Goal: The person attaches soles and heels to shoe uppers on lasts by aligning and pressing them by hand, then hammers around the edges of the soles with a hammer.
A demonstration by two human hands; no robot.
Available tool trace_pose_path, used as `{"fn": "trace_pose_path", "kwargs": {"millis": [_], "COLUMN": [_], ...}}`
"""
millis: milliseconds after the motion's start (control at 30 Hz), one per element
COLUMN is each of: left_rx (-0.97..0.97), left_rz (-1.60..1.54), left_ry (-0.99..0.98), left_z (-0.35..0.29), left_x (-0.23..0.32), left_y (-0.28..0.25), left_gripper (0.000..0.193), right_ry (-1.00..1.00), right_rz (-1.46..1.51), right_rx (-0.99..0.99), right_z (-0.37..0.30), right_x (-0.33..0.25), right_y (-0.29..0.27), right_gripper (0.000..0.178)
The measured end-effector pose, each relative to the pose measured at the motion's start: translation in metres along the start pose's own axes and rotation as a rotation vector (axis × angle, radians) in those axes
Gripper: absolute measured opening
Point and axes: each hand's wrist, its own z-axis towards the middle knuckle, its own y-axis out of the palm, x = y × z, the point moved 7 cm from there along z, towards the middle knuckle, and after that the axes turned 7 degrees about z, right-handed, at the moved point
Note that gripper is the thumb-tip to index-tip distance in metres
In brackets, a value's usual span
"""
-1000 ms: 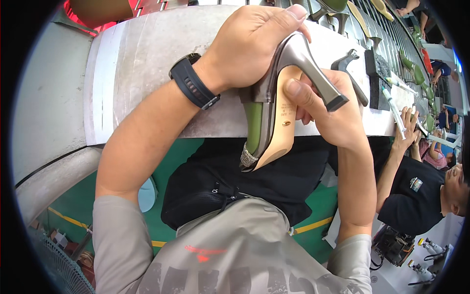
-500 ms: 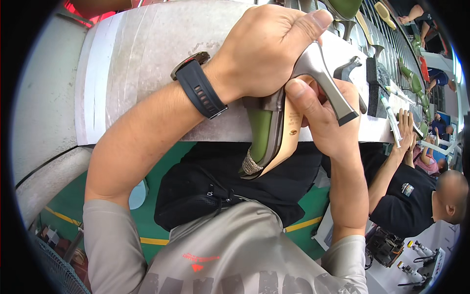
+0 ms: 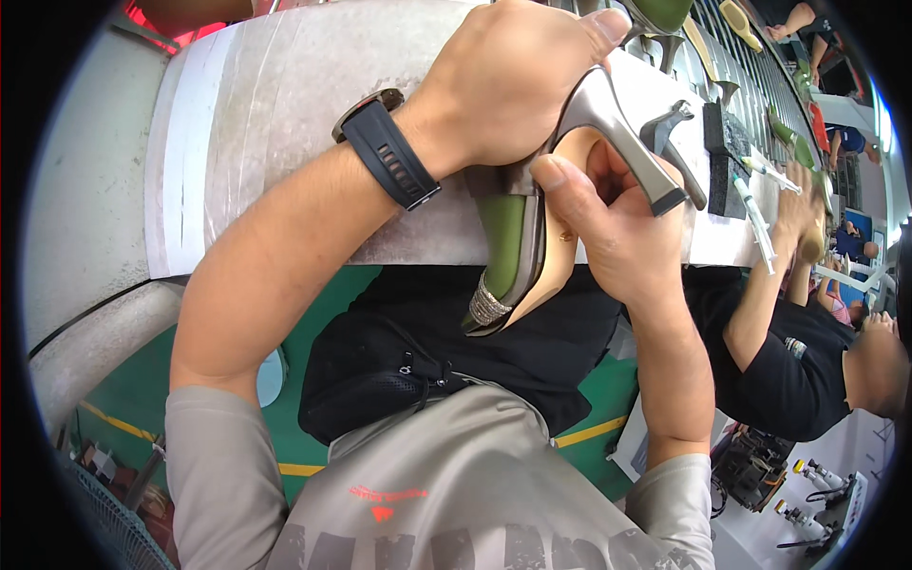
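A high-heeled shoe (image 3: 559, 249) is held toe-down over the near edge of the bench. It has a beige sole, a tall silver-grey heel (image 3: 622, 142) and a sparkling band (image 3: 488, 302) across the toe. A green form (image 3: 505, 237) shows inside it. My left hand (image 3: 513, 85), with a dark watch on its wrist, is closed round the heel end of the shoe. My right hand (image 3: 622, 223) grips from the other side, thumb pressed on the sole and curled fingers behind the heel. Its fingertips are partly hidden.
Beyond my right hand lie a grey metallic heel-shaped piece (image 3: 676, 142), a dark block (image 3: 727, 161) and syringes (image 3: 756, 223) on the bench (image 3: 304, 114). More green shoes (image 3: 665, 14) stand at the far side. A co-worker's arm (image 3: 774, 256) reaches in at the right.
The shoe and both my hands have shifted slightly upward, with my right thumb moving left along the sole. The co-worker's hand has moved up and right, away from the syringes.
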Motion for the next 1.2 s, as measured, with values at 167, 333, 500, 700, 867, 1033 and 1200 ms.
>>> {"fn": "trace_pose_path", "kwargs": {"millis": [167,333,500,700,867,1033,1200], "left_rx": [-0.044,-0.026,-0.021,0.015,0.008,-0.245,-0.067], "left_rz": [0.003,0.031,-0.052,0.023,0.097,0.099,0.465], "left_ry": [-0.046,-0.034,0.027,0.011,-0.067,-0.073,0.074], "left_z": [-0.001,0.0,-0.003,-0.001,0.004,0.003,-0.031], "left_x": [-0.007,-0.01,-0.008,-0.004,-0.015,-0.015,-0.008], "left_y": [0.001,-0.001,0.0,-0.001,0.0,-0.003,-0.076], "left_gripper": [0.052,0.051,0.05,0.049,0.049,0.049,0.064], "right_ry": [0.063,0.019,0.114,0.26,0.186,0.01,-0.273], "right_rz": [-0.022,0.11,0.148,-0.046,-0.02,-0.037,-0.224], "right_rx": [0.01,-0.012,-0.226,-0.233,-0.086,0.074,-0.044], "right_z": [-0.005,-0.005,-0.027,-0.029,-0.021,0.015,0.017], "right_x": [0.003,0.013,0.0,-0.005,-0.004,-0.006,-0.033], "right_y": [-0.001,-0.003,-0.011,-0.011,-0.005,-0.006,-0.006], "right_gripper": [0.032,0.031,0.03,0.045,0.039,0.04,0.05]}}
